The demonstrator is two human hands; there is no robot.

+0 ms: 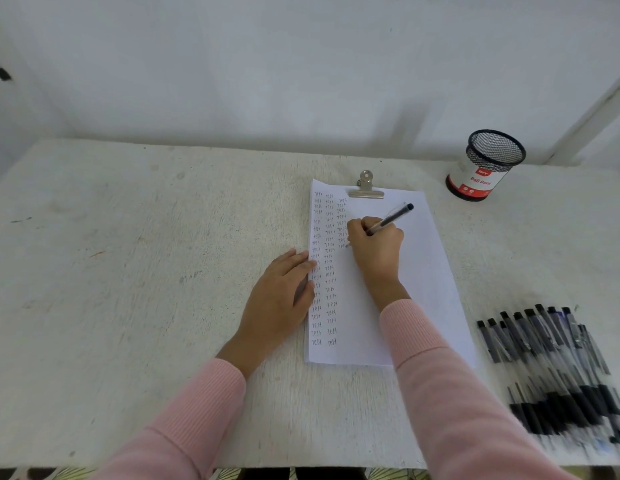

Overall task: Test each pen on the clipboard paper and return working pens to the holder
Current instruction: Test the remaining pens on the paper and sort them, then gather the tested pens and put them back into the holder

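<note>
Pen (393, 217) being tested is over near the middle-right, so bear with me while I go across from the left. Most of the left side is just the whitish table (128, 271), kinda scuffed and stained. Next comes the left hand (280, 296), lying flat with straight fingers, palm down on the table and fingertips on the left edge of the paper (422, 271). It isn't gripping anything, just resting there. Pink sleeve (184, 410) on that arm.

The paper has columns of tiny "test" scribbles down its left part, and a metal clip (366, 188) pinches its top edge. The right hand (377, 247) is on the sheet with its fingers curled tight round the pen, tip down on the paper beside the third column, back end tilted up and to the right.

Further right, at the back of the table, the holder (485, 168) stands upright: black mesh cup with a red and white "Ball Pens" label, well apart from the paper. In front of it, just right of the sheet, a heap of pens (550, 358) lies on the table, the near end pretty blurry.
</note>
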